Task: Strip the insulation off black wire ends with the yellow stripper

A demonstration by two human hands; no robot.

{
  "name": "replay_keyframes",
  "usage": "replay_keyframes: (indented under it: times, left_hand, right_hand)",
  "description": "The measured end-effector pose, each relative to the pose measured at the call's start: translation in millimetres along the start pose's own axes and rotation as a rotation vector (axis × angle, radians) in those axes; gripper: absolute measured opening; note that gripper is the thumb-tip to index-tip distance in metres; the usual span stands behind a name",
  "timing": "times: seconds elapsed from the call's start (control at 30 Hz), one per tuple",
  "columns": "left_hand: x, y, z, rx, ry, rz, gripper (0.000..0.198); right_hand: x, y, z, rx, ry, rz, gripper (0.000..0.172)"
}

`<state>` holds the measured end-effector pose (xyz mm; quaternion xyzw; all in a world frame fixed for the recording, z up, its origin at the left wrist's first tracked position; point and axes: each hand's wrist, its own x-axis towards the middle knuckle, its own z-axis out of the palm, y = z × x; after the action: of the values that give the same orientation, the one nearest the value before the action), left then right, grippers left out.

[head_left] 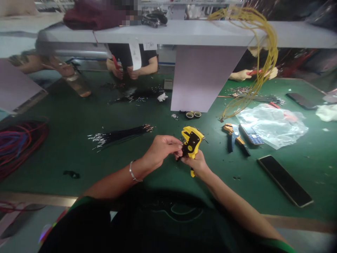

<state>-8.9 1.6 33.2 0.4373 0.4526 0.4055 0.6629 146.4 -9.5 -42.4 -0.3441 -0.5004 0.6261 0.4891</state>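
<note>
Closest in, the right hand (198,163) is clenched around the lower grip of a yellow wire stripper (192,140), holding it upright just above the green bench (79,165). The left hand (161,149), with a bracelet (133,173) at its wrist, meets the stripper from the left. Its fingers (177,144) are pinched together against the black head. Whether a wire sits between them is too small to tell.

Left of the stripper lies a bundle of black wires (121,134), their ends bright with bare metal or fitted terminals. Judging by that, a good batch has its ends worked already. No loose heap of unworked black wire shows near the stripper, so how much is left cannot be read.

Right of the stripper rest an orange-and-blue hand tool (234,135), a keypad phone (251,134) and a clear plastic bag (273,123). A dark smartphone (285,181) lies nearer the bench edge. Far left of the stripper, red and blue cables (18,140) are coiled.

Beyond the stripper stand two small tape rolls (193,114) at the foot of a white upright panel (202,77). Yellow wires (260,45) drape from the shelf above it. Behind the panel, other people's hands (134,73) work on the far side.
</note>
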Motion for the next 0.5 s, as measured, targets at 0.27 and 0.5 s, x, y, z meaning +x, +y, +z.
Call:
replay_keyframes:
  times: [0.27, 0.5]
  left_hand:
    - [3.4, -4.9, -0.3, -0.022, 0.017, 0.000, 0.007]
    - [4.0, -6.5, -0.2, -0.001, -0.004, 0.007, 0.004]
  right_hand:
    - [0.6, -2.9, -1.6, -0.128, 0.080, -0.022, 0.020]
    - [-2.4, 0.1, -1.4, -0.219, 0.044, -0.062, 0.015]
